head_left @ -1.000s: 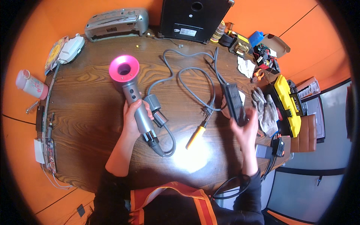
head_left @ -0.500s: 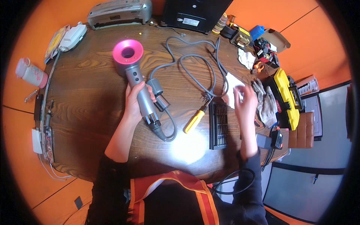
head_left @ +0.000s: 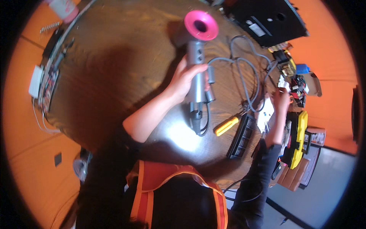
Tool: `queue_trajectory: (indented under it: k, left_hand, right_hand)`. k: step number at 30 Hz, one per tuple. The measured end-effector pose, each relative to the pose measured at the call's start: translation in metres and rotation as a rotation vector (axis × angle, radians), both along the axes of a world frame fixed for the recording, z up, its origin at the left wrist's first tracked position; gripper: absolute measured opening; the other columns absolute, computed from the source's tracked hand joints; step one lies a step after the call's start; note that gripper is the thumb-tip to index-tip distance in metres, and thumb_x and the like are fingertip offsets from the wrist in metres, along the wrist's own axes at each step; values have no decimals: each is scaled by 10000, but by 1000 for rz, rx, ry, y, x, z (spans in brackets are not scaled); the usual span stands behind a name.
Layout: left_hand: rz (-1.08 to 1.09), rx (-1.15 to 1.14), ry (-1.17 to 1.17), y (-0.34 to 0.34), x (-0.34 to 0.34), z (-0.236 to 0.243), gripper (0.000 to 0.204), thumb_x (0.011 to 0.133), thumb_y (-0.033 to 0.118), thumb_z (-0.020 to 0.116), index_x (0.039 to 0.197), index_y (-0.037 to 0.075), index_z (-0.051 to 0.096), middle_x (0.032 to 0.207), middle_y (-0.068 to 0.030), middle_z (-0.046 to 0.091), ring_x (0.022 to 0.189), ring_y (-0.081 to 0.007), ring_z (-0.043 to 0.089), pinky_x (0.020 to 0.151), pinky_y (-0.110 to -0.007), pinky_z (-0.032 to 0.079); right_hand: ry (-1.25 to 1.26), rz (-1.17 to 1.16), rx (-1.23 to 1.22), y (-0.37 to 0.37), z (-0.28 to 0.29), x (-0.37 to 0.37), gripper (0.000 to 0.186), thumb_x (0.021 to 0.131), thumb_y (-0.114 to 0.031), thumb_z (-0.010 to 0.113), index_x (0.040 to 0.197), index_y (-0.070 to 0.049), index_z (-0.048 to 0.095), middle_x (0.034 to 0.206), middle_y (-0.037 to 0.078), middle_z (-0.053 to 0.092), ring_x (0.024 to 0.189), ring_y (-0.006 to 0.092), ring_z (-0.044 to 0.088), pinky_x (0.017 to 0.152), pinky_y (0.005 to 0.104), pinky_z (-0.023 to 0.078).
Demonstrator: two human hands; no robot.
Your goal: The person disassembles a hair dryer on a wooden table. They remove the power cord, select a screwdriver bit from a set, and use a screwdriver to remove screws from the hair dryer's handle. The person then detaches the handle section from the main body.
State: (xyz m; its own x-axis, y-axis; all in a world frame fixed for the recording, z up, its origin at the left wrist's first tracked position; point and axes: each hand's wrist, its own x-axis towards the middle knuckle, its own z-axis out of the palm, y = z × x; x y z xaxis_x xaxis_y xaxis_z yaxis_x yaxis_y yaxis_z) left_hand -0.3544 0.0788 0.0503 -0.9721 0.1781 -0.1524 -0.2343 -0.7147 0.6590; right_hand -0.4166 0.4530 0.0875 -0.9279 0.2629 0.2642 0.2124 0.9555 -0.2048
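Over table (head_left: 141,42): left grip (head_left: 183,79) clamped on hairdryer (head_left: 195,55); right grip (head_left: 281,100) unclear; white label (head_left: 256,29) illegible.

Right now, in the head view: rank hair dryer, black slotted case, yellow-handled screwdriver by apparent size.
Largest to smallest:
1. Hair dryer, clearly biggest, though being held up may enlarge it
2. Black slotted case
3. Yellow-handled screwdriver

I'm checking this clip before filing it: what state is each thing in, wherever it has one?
Dryer: held, dark section showing at its lower end
Left hand: closed around it
Right hand: blurred, grip unclear
Screwdriver: lying on the table, unheld
Black rack: lying there, unheld
Cord: loosely looped
Toolbox: open or shut unclear
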Motion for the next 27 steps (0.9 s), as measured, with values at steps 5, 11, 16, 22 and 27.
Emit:
queue_trajectory:
  k: [5, 11, 16, 22, 27]
  left_hand:
    - [-3, 16, 52, -1, -1, -1, 441, 794, 196, 602, 1100, 68, 312, 718, -99, 528, 542, -195, 572, 519, -331, 508]
    - [-2, -9, 79, -1, 0, -3, 408, 802, 205, 599, 1070, 65, 324, 717, -97, 535, 541, -185, 577, 541, -334, 518]
    - [7, -64, 82, -1, 0, -3, 408, 792, 239, 603, 1045, 62, 337, 712, -93, 541, 542, -184, 585, 545, -328, 523]
    - [11, -57, 108, -2, 0, -3, 387, 792, 248, 595, 1021, 54, 350, 718, -91, 544, 543, -180, 583, 538, -317, 521]
    - [8, -49, 109, -2, 1, -4, 381, 790, 237, 600, 1017, 53, 356, 723, -88, 543, 548, -177, 582, 533, -316, 520]
  right_hand:
    - [382, 162, -297, -49, 61, 88, 207, 892, -89, 486, 1017, 30, 599, 770, 46, 627, 642, 74, 553, 581, 209, 450]
    - [572, 283, -666, -148, 73, 163, 133, 859, -91, 532, 940, 3, 581, 658, 80, 531, 539, 105, 470, 565, 234, 460]
    - [627, 587, -700, -186, 60, 169, 358, 815, -340, 610, 906, -13, 497, 681, 178, 579, 503, 202, 591, 409, 250, 490]
    - [495, 500, -798, -206, 56, 164, 413, 810, -345, 620, 908, 16, 444, 676, 205, 596, 522, 289, 620, 430, 309, 519]
    - [375, 634, -872, -213, 47, 162, 289, 835, -207, 601, 935, 39, 485, 770, 186, 597, 647, 279, 643, 462, 297, 540]
